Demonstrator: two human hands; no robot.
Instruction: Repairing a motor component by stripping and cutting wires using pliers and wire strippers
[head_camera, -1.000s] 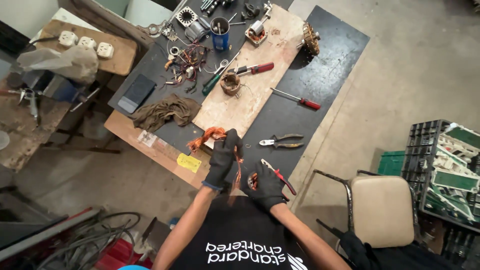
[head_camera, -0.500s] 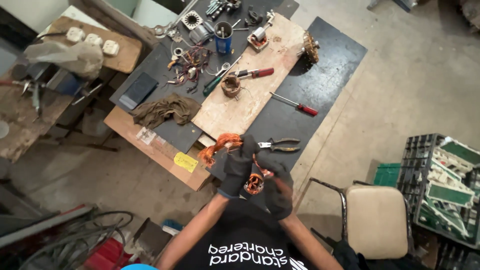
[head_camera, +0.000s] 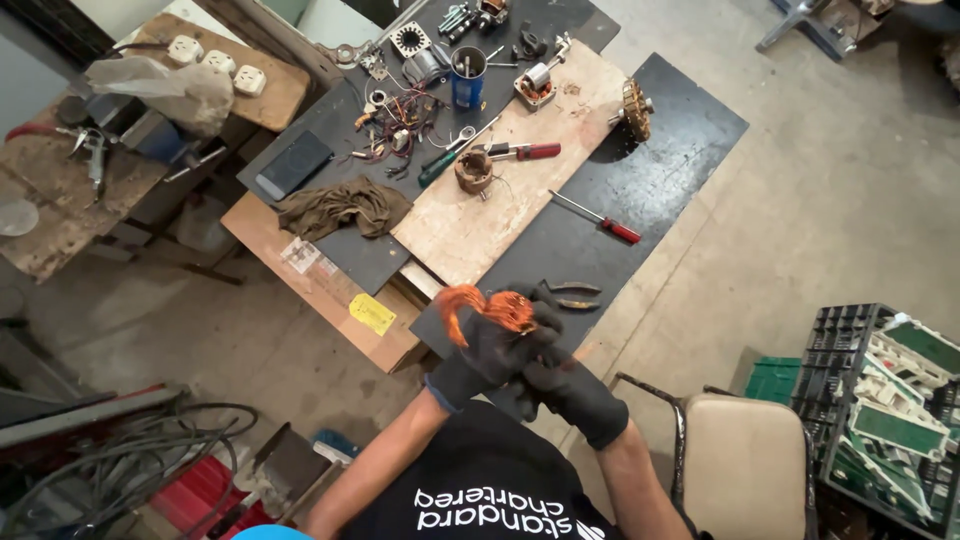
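Both hands are gloved in black and held together at lower centre of the frame, just below the near edge of the tabletop. The left hand is closed around a bundle of orange-copper wire, whose loops stick up above the glove. The right hand is pressed against the left from below; whether its grip takes the wire or only the other glove cannot be told.

Just above the bundle, pliers are seen lying on the black mat. Further up, a red-handled screwdriver lies on the mat, and a wound coil sits on the bare wooden board. A brown rag lies at centre left. A cream padded chair stands at lower right.
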